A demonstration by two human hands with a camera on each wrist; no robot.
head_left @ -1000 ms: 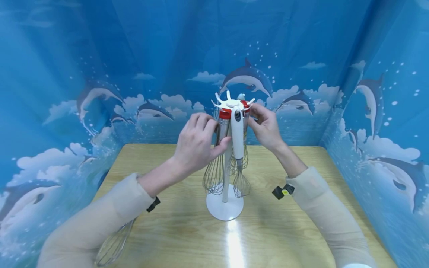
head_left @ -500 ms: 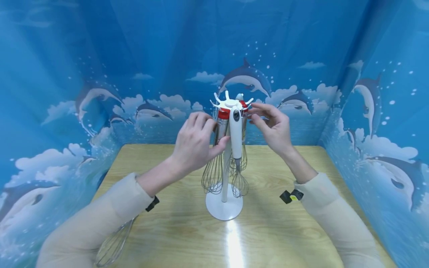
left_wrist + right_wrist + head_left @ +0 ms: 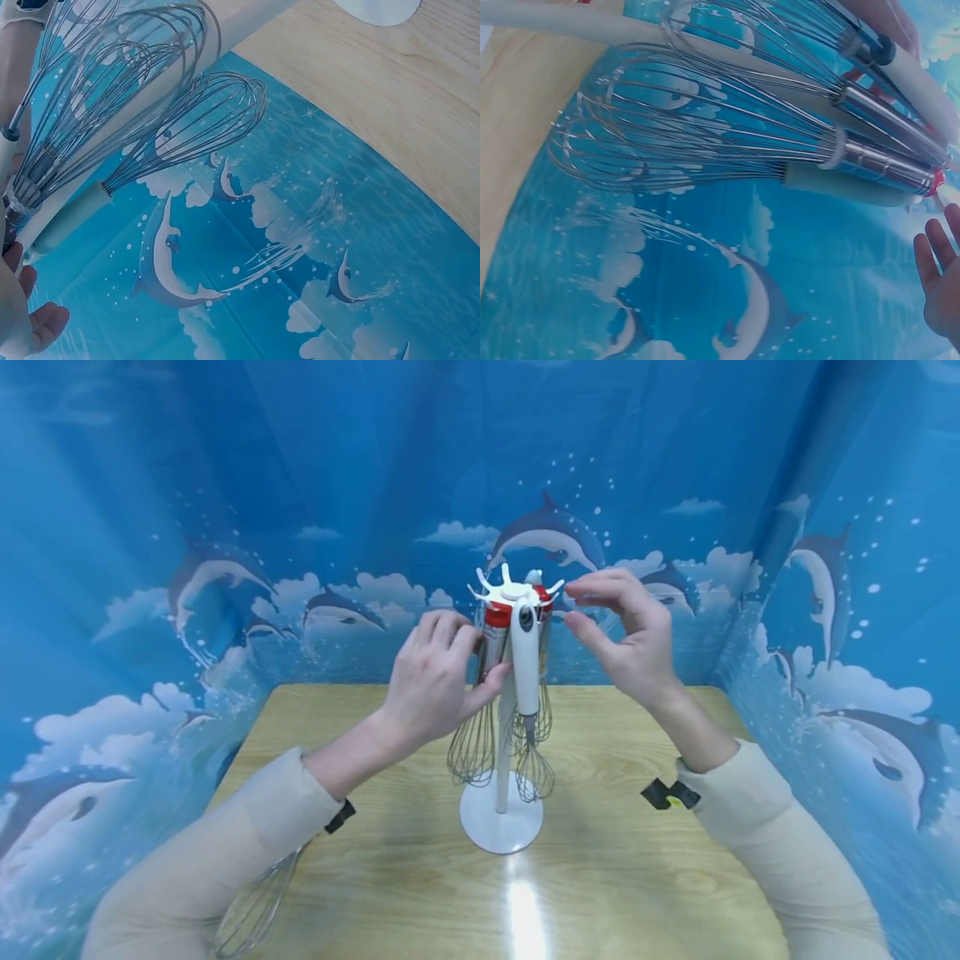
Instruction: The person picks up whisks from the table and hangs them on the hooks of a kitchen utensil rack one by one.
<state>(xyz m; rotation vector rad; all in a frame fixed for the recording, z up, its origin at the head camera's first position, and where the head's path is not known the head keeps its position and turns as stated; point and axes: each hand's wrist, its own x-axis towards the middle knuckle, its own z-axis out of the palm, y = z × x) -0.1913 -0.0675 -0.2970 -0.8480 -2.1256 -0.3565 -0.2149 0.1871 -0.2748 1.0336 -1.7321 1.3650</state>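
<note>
A white rotating stand (image 3: 501,827) rises from the table, its top ring of hooks (image 3: 517,591) hung with several whisks. At the left side my left hand (image 3: 435,677) grips a metal-handled whisk (image 3: 494,646) with a red top, thumb in front and fingertips partly hidden behind. A white-handled whisk (image 3: 526,664) hangs at the front. Behind it hangs another red-topped metal whisk (image 3: 877,161). My right hand (image 3: 633,627) stays apart from that whisk, thumb and fingers spread near the right hooks. The wire loops (image 3: 217,120) hang down toward the base.
One more whisk (image 3: 258,906) lies on the wooden table (image 3: 637,877) at the front left, partly under the left sleeve. Blue dolphin-print curtains (image 3: 375,485) enclose the back and sides. Black wrist straps (image 3: 670,793) show at the cuffs.
My right hand has let go at the red-topped whisk on the right and drawn away to the right, its fingers spreading. The left hand keeps its place; the stand shifts very slightly left.
</note>
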